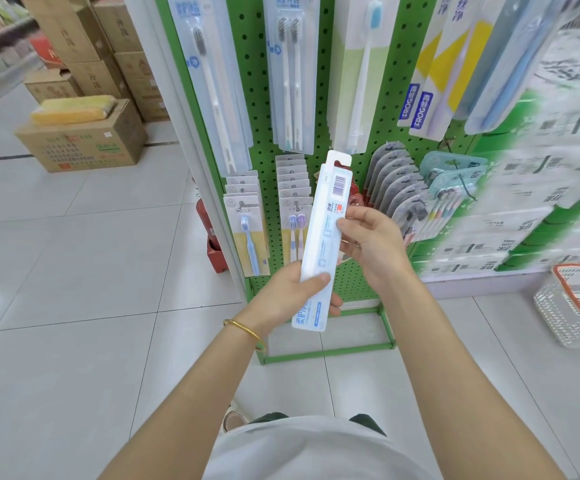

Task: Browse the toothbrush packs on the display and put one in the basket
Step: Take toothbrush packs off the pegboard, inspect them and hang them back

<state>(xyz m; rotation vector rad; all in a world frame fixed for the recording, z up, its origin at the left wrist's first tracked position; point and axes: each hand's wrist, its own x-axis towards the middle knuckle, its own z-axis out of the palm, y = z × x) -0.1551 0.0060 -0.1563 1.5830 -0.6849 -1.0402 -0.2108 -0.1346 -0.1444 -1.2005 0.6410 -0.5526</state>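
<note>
Before pegboard (264,64), L hand (293,292) grips pack (319,244) low, R hand (373,244) pinches mid.

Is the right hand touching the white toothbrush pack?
Touching. The head view shows the right hand pinching the toothbrush pack near its middle; the left hand grips its lower end.

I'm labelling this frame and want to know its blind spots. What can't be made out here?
- Pack: the head view shows only its printed back, so what is inside is hidden. The small print is too small to read.
- Basket: cut off by the right edge, so what it holds cannot be told.
- White packages at the right: blurred, labels unreadable.
</note>
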